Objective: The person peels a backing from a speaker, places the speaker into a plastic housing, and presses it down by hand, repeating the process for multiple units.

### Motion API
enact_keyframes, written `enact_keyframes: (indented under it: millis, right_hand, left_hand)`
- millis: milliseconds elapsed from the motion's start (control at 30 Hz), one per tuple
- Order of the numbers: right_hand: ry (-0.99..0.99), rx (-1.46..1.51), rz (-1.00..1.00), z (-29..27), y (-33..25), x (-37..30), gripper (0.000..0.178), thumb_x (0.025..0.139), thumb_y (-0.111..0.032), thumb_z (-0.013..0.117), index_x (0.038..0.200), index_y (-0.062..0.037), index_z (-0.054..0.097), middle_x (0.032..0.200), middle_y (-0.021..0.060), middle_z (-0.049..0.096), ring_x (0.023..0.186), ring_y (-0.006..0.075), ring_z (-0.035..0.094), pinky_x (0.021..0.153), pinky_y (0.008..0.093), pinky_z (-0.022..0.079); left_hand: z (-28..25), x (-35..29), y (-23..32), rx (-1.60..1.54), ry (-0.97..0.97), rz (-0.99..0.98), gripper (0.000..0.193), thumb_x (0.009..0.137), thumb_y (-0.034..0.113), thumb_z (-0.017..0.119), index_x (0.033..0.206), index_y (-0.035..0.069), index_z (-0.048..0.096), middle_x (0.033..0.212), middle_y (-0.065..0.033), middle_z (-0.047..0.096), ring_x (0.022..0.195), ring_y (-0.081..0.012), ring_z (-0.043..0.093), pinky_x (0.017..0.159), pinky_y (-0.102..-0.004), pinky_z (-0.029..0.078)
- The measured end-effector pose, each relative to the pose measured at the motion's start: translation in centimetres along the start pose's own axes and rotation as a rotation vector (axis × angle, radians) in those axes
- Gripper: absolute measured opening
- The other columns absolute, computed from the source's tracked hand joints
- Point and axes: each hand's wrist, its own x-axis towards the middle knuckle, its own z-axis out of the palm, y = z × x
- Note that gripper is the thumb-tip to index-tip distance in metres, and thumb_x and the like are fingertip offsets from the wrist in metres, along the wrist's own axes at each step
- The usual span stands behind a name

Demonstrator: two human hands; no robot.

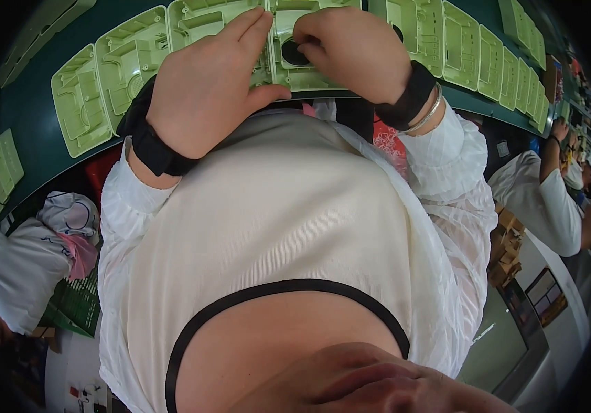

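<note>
A light green plastic housing (317, 77) lies at the front edge of the bench, with a round black part (295, 51) set in it. My right hand (359, 49) is over this housing, fingers curled and pressed together beside the black part. Whatever those fingertips hold, if anything, is hidden under the hand. To its left, my left hand (207, 86) has its fingers stretched out and its thumb spread toward the same housing. It partly covers the neighbouring green housing (189, 26) and holds nothing visible.
More green housings (130, 65) run along the dark green bench (30, 113) on the left, and another row (462, 48) continues right. Co-workers in white sleeves sit at the left (17, 268) and right (540, 199). A green crate (75, 303) stands below on the left.
</note>
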Motion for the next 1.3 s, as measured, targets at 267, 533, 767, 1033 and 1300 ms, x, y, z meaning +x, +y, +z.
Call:
enact_keyframes:
  millis: [267, 533, 767, 1033, 1300]
  right_hand:
    - [-0.040, -0.214, -0.050, 0.4, -0.4, -0.1, 0.010, 0.083, -0.015, 0.067, 0.082, -0.0055, 0.071, 0.082, 0.0161, 0.070, 0.080, 0.0358, 0.070, 0.070, 0.0475, 0.057]
    - [-0.037, -0.246, -0.113, -0.1, -0.7, -0.3, 0.010, 0.078, -0.010, 0.070, 0.086, -0.0049, 0.070, 0.096, 0.0139, 0.066, 0.097, 0.0319, 0.066, 0.078, 0.0421, 0.058]
    - [-0.072, -0.324, -0.067, 0.1, -1.5, 0.0, 0.016, 0.077, -0.012, 0.071, 0.091, -0.0040, 0.069, 0.098, 0.0121, 0.064, 0.102, 0.0296, 0.065, 0.083, 0.0410, 0.057]
    - [0.079, -0.427, -0.148, 0.1, -0.2, -1.2, 0.034, 0.081, -0.021, 0.073, 0.108, -0.0026, 0.064, 0.107, 0.0110, 0.064, 0.110, 0.0272, 0.063, 0.091, 0.0392, 0.052]
    - [0.151, -0.104, -0.214, 1.2, 1.3, -4.4, 0.060, 0.087, -0.033, 0.079, 0.136, -0.0062, 0.056, 0.139, 0.0169, 0.061, 0.122, 0.0354, 0.059, 0.106, 0.0461, 0.041]
  left_hand:
    - [0.0, 0.2, -0.2, -0.010, -0.004, 0.004, 0.081, 0.079, 0.045, 0.084, 0.146, 0.010, 0.054, 0.146, -0.0060, 0.060, 0.106, -0.0308, 0.071, 0.082, -0.0394, 0.059]
    - [0.0, 0.1, -0.2, -0.018, 0.002, 0.004, 0.081, 0.079, 0.045, 0.084, 0.146, 0.011, 0.054, 0.145, -0.0057, 0.060, 0.101, -0.0313, 0.072, 0.080, -0.0394, 0.059]
    - [-1.9, 0.7, 0.6, -0.023, -0.069, 0.019, 0.077, 0.078, 0.040, 0.084, 0.139, 0.002, 0.055, 0.142, -0.0116, 0.059, 0.095, -0.0303, 0.072, 0.078, -0.0381, 0.058]
    - [-3.6, 1.8, 1.8, 0.028, -0.162, 0.012, 0.078, 0.074, 0.038, 0.086, 0.132, -0.006, 0.056, 0.141, -0.0167, 0.059, 0.089, -0.0280, 0.072, 0.075, -0.0366, 0.058]
    - [-3.9, 2.4, 1.9, -0.003, -0.197, 0.015, 0.074, 0.075, 0.037, 0.085, 0.128, -0.006, 0.057, 0.142, -0.0176, 0.058, 0.088, -0.0275, 0.072, 0.072, -0.0364, 0.058]
